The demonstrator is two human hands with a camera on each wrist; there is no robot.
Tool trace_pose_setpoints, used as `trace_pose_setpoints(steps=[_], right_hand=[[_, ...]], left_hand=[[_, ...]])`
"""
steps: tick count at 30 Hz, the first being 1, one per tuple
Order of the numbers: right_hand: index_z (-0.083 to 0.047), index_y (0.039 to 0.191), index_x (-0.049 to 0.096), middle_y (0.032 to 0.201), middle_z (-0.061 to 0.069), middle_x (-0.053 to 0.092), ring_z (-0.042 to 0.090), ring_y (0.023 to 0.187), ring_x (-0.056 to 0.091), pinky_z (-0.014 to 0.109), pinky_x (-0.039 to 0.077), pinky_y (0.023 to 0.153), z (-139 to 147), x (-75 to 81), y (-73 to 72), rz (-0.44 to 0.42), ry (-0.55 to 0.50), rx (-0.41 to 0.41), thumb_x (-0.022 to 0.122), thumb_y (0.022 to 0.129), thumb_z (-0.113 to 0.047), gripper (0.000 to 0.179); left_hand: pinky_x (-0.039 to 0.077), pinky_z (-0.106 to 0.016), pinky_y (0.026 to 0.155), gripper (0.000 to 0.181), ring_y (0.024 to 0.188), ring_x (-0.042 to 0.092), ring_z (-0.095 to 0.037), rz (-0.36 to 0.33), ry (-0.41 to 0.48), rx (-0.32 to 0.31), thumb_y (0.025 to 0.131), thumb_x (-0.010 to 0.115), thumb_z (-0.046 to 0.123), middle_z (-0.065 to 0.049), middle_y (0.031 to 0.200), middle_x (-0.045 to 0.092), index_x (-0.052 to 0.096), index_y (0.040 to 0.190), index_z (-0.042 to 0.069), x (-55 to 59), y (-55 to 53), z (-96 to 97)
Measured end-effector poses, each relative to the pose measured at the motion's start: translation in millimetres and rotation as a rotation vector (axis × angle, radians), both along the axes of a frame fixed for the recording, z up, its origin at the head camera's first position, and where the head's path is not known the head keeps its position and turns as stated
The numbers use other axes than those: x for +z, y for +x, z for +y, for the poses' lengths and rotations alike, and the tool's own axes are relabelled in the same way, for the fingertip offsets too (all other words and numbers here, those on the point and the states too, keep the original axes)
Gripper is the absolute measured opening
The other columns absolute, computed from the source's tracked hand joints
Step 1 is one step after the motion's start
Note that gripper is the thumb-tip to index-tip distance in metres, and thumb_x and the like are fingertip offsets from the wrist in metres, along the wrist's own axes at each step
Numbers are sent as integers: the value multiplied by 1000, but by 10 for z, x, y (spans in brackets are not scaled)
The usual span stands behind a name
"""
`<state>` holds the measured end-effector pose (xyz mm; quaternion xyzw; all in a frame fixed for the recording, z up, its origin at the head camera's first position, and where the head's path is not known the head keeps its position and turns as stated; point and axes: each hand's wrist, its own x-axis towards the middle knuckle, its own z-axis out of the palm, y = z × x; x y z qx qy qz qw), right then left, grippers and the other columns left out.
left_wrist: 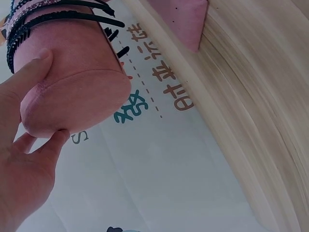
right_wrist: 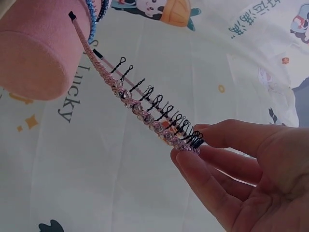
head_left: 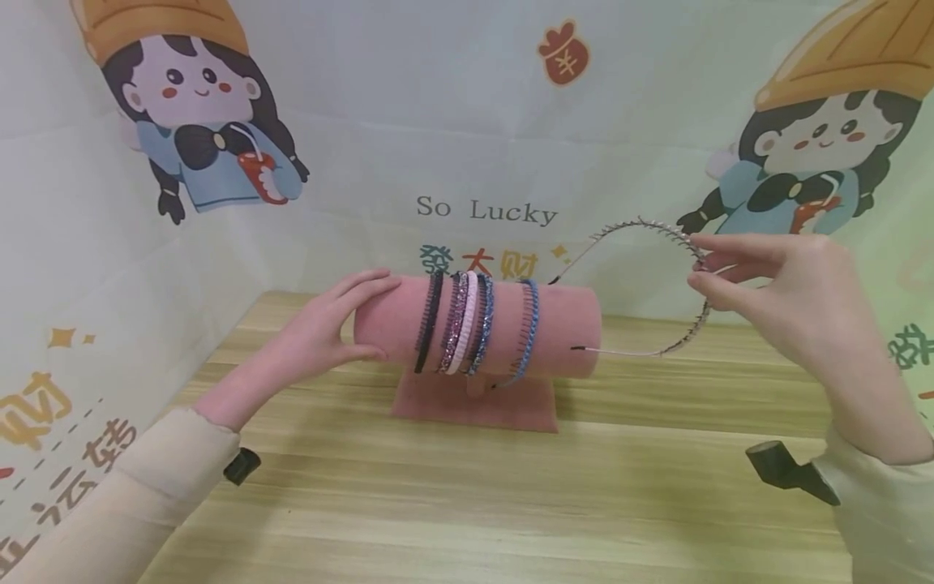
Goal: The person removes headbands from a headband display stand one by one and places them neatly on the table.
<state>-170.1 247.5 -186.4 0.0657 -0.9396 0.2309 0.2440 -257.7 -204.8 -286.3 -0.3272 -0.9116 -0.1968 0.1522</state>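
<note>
A pink cylindrical headband stand (head_left: 503,324) rises from a flat base and carries several headbands: a black one (head_left: 429,324), a glittery pink-purple one, a pale pink one (head_left: 464,324), a dark blue beaded one and, set apart, a light blue one (head_left: 533,324). My left hand (left_wrist: 29,164) grips the stand's left end, thumb on one side and fingers on the other. Between thumb and fingers, my right hand (head_left: 781,284) pinches a pink beaded headband (right_wrist: 145,113) with small black wire loops along its inner side. Its tips point at the stand's right end.
The stand rests on a wooden table (head_left: 467,503). Behind and at the left hangs a pale cloth (head_left: 365,97) printed with cartoon figures and lettering. Black wrist mounts (head_left: 773,465) show at both sleeves.
</note>
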Motion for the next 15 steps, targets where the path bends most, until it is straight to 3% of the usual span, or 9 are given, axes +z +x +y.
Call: trace_pose_setpoints(steps=[2,5,9,15], right_hand=[[-24,125,70,90,11,78,-21,86,42,18,38,54,19,9,-3,3,-4,-1,77,86,-35,42],[-24,125,70,77,-18,75,-20,89,42,17,37,55,61,21,-16,-1,-16,7,77,86,-36,42],[-25,126,69,66,-53,50,-20,91,42,16,35,58,127,39,-45,-5,-30,24,75,87,-37,42],[-27,125,69,67,-55,47,-21,88,43,16,34,59,192,61,-103,3,-1,36,73,89,-35,37]], left_hand=[[38,-56,113,90,142,40,-38,4,0,1,73,88,16,-14,157,37,41,150,15,-1,-17,-7],[38,-57,112,90,141,40,-39,1,-5,7,73,88,17,-14,157,37,41,150,16,4,-25,-15],[38,-58,112,90,142,40,-39,-8,-12,15,73,88,18,-13,157,36,40,150,17,13,-34,-11],[41,-59,109,88,139,42,-39,-25,17,57,74,88,20,-12,156,36,42,149,22,0,-15,12]])
